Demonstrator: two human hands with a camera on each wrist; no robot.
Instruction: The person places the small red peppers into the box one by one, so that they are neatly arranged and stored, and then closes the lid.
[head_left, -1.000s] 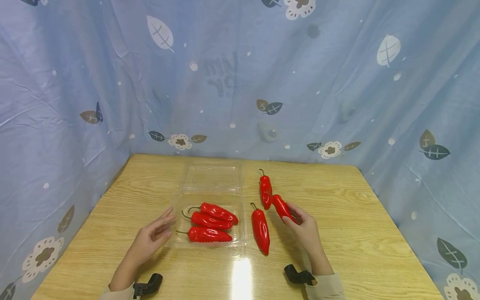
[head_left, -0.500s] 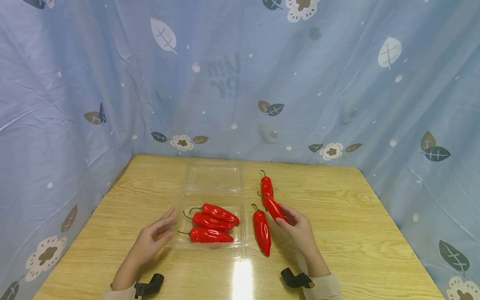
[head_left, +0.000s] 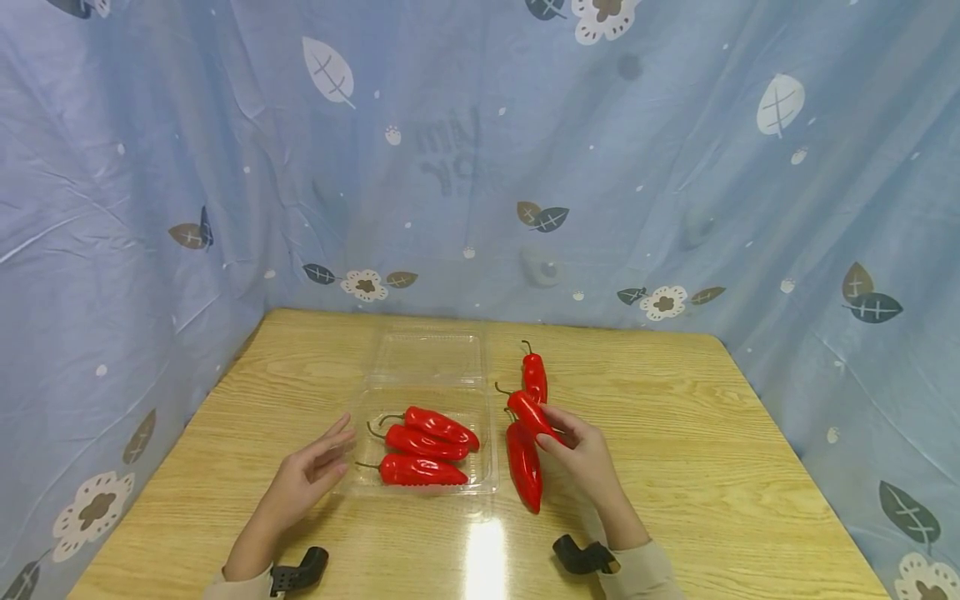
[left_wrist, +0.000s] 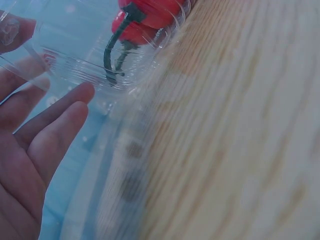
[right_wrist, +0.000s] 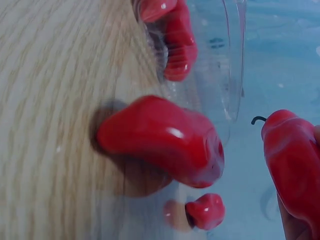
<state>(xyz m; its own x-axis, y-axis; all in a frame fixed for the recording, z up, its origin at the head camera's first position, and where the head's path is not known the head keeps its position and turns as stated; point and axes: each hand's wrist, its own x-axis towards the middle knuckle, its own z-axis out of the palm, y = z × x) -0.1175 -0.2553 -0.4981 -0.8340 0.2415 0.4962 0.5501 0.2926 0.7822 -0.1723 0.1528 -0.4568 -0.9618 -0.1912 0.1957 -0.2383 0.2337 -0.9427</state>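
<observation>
My right hand (head_left: pixel 585 454) grips a red chili pepper (head_left: pixel 529 413) near its lower end, its green stem pointing to the far left. The held pepper (right_wrist: pixel 295 165) is raised in the right wrist view. Under it in the head view lies a second red pepper (head_left: pixel 524 467) on the table, and a third pepper (head_left: pixel 535 377) lies farther back. My left hand (head_left: pixel 307 475) is at the left side of a clear plastic clamshell box (head_left: pixel 491 467), fingers relaxed, fingertips right at the wall. Inside the box lie three red peppers (head_left: pixel 423 469), stems to the left.
The box's clear lid (head_left: pixel 427 357) is folded back on the wooden table (head_left: pixel 637 392). A blue patterned curtain (head_left: pixel 480 167) hangs behind and along both sides of the table. Both wrists carry black camera mounts (head_left: pixel 300 571).
My right hand has carried its pepper leftward, from beside the rear pepper to over the nearer loose one. The left hand and the box have stayed in place.
</observation>
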